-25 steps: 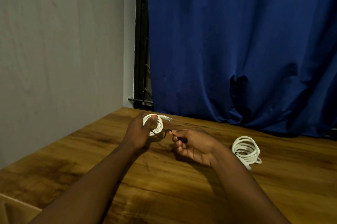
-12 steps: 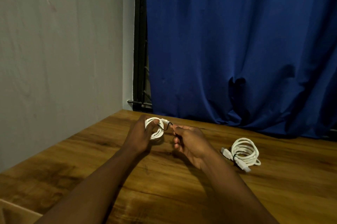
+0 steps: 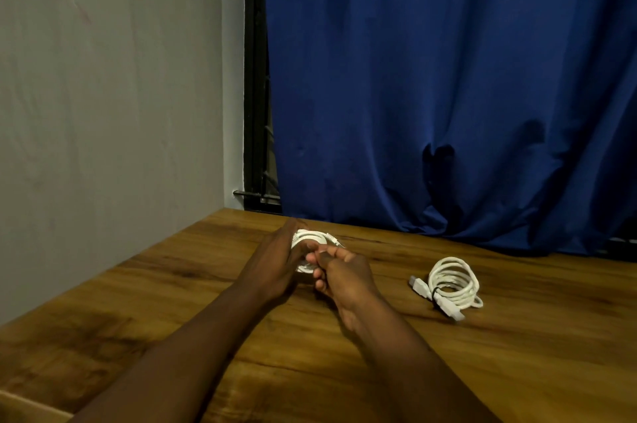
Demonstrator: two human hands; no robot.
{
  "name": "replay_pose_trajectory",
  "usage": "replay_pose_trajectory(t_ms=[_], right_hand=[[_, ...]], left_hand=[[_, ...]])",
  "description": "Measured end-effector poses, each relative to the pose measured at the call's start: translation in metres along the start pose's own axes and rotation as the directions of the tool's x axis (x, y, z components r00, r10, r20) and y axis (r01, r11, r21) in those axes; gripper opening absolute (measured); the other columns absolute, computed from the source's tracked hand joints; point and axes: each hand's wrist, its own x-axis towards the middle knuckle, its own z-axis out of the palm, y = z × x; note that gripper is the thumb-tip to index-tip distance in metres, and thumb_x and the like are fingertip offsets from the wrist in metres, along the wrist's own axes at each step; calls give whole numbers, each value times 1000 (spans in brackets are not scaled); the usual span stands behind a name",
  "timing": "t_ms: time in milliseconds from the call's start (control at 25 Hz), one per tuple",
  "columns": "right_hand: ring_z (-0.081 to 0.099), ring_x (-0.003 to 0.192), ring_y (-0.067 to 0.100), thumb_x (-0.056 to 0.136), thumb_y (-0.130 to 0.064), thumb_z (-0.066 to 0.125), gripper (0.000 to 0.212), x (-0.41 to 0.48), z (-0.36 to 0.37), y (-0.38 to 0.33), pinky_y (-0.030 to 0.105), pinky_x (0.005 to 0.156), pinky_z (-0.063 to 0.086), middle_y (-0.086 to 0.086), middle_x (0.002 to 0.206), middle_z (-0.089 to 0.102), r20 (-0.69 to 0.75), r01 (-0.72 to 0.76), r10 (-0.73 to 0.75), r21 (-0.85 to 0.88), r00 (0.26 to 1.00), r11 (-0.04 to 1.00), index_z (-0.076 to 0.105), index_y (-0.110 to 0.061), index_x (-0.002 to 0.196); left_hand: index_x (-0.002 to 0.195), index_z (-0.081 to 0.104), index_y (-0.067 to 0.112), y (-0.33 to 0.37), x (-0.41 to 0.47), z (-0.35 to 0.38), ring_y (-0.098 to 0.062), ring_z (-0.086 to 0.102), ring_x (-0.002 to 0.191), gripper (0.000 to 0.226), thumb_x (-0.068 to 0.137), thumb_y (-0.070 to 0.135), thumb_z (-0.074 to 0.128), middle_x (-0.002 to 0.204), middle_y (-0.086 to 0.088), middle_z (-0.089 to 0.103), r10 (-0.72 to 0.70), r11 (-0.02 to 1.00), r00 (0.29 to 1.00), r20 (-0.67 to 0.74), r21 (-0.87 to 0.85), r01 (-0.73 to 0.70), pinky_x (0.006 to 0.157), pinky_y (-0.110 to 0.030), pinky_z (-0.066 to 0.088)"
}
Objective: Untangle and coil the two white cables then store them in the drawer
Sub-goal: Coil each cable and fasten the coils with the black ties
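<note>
**Both hands on one coil near the desk's far edge**

Left hand (image 3: 275, 267) grips a small coiled white cable (image 3: 310, 239); right hand (image 3: 341, 276) fingers pinch it. A second coiled white cable with USB plugs (image 3: 453, 284) lies on the wooden desk (image 3: 517, 371) rightward, apart, before the blue curtain (image 3: 448, 78).

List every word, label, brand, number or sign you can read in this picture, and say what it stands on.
None: no readable text shows anywhere.
Coiled white cable on the table: its plugs bear no marking that can be made out.
Coiled white cable in the hands: mostly hidden by the left hand and right hand; no print visible.
Wooden table, blue curtain and grey wall: plain.
</note>
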Motion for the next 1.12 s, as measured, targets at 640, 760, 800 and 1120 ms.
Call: replay_pose_trajectory(t_ms=[640,760,800,1120], right_hand=[[58,56,8,92,-18,62,10,6,-19,-13,25,58,50,0,68,67,-12,161,-179,-388,984,907,70,-21,86],[61,63,6,89,-19,65,10,7,-25,-14,20,58,47,-5,77,70,49,254,-269,-525,962,813,73,-23,83],[63,68,4,88,-19,66,11,7,-27,-15,17,58,45,-6,82,72,75,295,-312,-588,947,753,74,-24,82],[65,77,2,81,-10,69,16,10,-34,-14,15,68,52,-8,85,72,291,487,-411,-693,864,532,75,-23,87]], left_hand=[[100,56,34,0,0,-12,-3,62,82,17,90,47,61,90,13,65,72,994,979,189,64,-85,70,-36,54],[100,55,36,1,0,-10,-1,61,82,21,90,54,57,91,14,64,29,995,978,207,88,-48,69,-34,54],[100,55,36,1,0,-10,0,59,82,22,89,55,57,91,15,64,23,993,976,217,104,-47,69,-33,53],[101,56,37,3,-3,-1,-3,60,84,20,86,48,64,95,16,64,46,995,961,271,78,-69,72,-33,52]])
